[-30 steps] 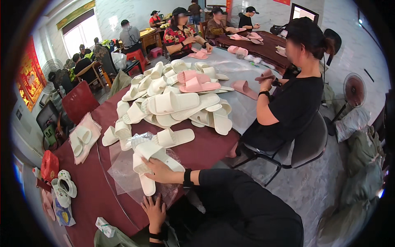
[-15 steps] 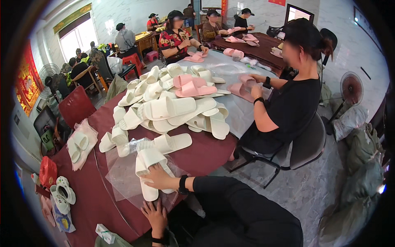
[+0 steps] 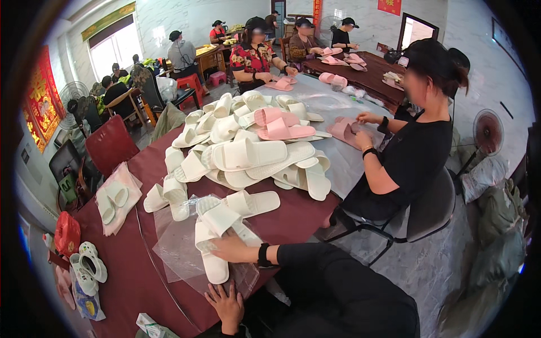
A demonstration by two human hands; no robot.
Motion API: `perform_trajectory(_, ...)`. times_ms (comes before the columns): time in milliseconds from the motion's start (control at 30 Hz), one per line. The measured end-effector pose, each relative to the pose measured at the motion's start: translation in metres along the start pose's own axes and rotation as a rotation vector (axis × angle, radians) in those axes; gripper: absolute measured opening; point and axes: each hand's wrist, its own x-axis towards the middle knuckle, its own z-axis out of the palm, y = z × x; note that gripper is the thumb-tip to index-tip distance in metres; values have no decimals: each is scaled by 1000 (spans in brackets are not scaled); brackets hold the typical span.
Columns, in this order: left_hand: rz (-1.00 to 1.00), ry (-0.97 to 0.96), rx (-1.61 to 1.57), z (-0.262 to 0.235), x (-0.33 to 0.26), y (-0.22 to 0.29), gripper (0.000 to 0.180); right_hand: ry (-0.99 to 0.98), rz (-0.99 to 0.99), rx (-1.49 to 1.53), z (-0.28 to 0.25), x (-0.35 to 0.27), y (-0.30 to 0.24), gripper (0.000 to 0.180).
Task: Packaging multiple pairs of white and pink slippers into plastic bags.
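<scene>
A pair of white slide slippers [image 3: 213, 267] lies overlapped at the near edge of the table, on a clear plastic bag [image 3: 174, 248]. Across their soles, just below the straps, my right hand [image 3: 234, 248] is closed on them, with some fingertips hidden. My left hand [image 3: 226, 307] lies flat with its fingers spread, near the heel end of the slippers and the bag's near edge. Another white slipper [image 3: 253, 204] sits just beyond the pair. Farther back rises a large heap of white slippers [image 3: 248, 155], with pink slippers [image 3: 282, 127] on top.
The dark red tablecloth [image 3: 129, 265] has a cord across it. At left are white slippers on pink plastic [image 3: 121, 205], a red bag [image 3: 67, 234] and white clogs [image 3: 87, 267]. A co-worker [image 3: 406, 129] sits at right handling pink slippers [image 3: 344, 132]. Other people work behind.
The whole view has shifted, so the scene sits farther right and lower. My right hand stays on the slippers; my left hand's fingers are spread wider. The co-worker at right has moved their hands on the pink slippers.
</scene>
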Motion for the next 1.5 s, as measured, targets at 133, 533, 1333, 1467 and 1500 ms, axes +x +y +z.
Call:
perform_trajectory(133, -26, -23, -32, 4, 3, 1, 48, 65, -100, -25, 20, -4, -9, 46)
perform_trajectory(533, -35, -58, -19, -6, 6, 11, 51, 196, -58, -152, 5, 8, -3, 43)
perform_trajectory(1333, -126, -2, 5, 5, -3, 7, 65, 19, 87, 623, -39, -76, 24, 21)
perform_trajectory(1467, -87, 59, 15, -5, -6, 4, 67, -60, 65, 730, -42, -63, 13, 28)
perform_trajectory(1500, -100, 63, 21, -3, -5, 0, 67, -69, 54, 735, -39, -59, 8, 28)
